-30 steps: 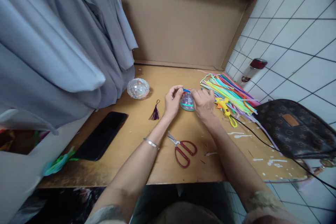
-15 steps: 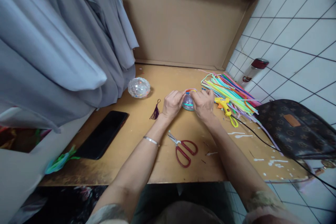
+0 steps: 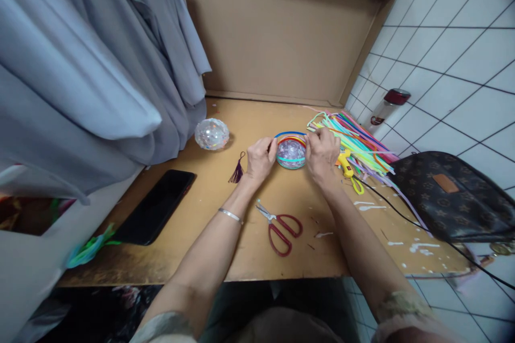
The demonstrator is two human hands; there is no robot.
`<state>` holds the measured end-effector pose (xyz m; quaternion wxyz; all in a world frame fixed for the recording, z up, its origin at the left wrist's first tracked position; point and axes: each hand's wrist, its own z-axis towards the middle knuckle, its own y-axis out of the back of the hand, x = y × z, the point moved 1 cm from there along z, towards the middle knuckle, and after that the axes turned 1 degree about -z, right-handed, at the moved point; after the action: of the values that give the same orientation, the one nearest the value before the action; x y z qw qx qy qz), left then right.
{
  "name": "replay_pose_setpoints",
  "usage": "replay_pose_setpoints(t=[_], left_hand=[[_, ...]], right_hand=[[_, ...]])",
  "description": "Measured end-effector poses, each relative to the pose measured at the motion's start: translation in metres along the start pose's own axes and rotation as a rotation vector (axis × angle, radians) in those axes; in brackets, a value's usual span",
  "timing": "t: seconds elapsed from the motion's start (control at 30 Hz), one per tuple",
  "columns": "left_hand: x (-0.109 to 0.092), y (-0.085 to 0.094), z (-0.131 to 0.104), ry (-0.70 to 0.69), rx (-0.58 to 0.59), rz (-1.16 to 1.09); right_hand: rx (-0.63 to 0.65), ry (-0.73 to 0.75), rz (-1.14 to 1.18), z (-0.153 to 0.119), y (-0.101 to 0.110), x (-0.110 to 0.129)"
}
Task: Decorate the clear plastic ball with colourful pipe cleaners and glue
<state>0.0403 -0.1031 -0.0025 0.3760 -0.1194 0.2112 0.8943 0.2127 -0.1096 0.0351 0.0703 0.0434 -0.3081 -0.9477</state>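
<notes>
Blue strip (image 3: 290, 133) bows between left hand (image 3: 260, 159) and right hand (image 3: 323, 154), each grip pinched closed on it, over or just behind a clear banded dome (image 3: 290, 153), nearer the tabletop's (image 3: 249, 112) far edge. Red-handled scissors (image 3: 274, 218) lie toward the near edge, a black phone (image 3: 156, 208) by the left.
</notes>
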Motion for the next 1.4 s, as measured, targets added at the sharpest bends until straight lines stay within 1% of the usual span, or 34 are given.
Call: replay_pose_setpoints(t=[0.1, 0.23, 0.33, 0.43, 0.6, 0.67, 0.77, 0.87, 0.97, 1.07, 1.17, 1.4], left_hand=[[0.003, -0.001, -0.001, 0.035, 0.022, -0.021], [0.007, -0.002, -0.001, 0.093, 0.014, -0.069], [0.012, -0.004, -0.002, 0.139, 0.012, -0.094], [0.019, -0.007, -0.005, 0.195, 0.039, -0.130], [0.025, -0.015, -0.013, 0.253, 0.060, -0.189], [0.026, -0.019, -0.015, 0.252, 0.038, -0.201], [0.029, -0.023, -0.017, 0.217, 0.018, -0.211], [0.032, -0.023, -0.019, 0.168, 0.035, -0.209], [0.033, -0.020, -0.020, 0.150, 0.045, -0.199], [0.034, -0.019, -0.020, 0.160, 0.058, -0.186], [0.035, -0.021, -0.021, 0.157, 0.078, -0.198], [0.039, -0.028, -0.024, 0.161, 0.148, -0.246]], right_hand=[[0.021, -0.058, 0.046, 0.000, -0.003, -0.002], [0.030, -0.049, 0.131, -0.002, -0.008, -0.006], [-0.010, -0.026, 0.104, -0.003, -0.009, -0.009], [-0.025, -0.001, 0.047, -0.004, -0.010, -0.010], [0.059, -0.016, 0.042, -0.011, -0.012, -0.011], [0.073, -0.014, 0.076, -0.017, -0.013, -0.013], [0.053, -0.011, 0.120, -0.027, -0.015, -0.017], [0.014, -0.011, 0.154, -0.034, -0.018, -0.019], [-0.004, -0.018, 0.186, -0.037, -0.021, -0.019], [0.010, -0.045, 0.220, -0.040, -0.023, -0.018], [0.025, -0.057, 0.234, -0.042, -0.024, -0.018], [0.052, -0.039, 0.150, -0.045, -0.026, -0.018]])
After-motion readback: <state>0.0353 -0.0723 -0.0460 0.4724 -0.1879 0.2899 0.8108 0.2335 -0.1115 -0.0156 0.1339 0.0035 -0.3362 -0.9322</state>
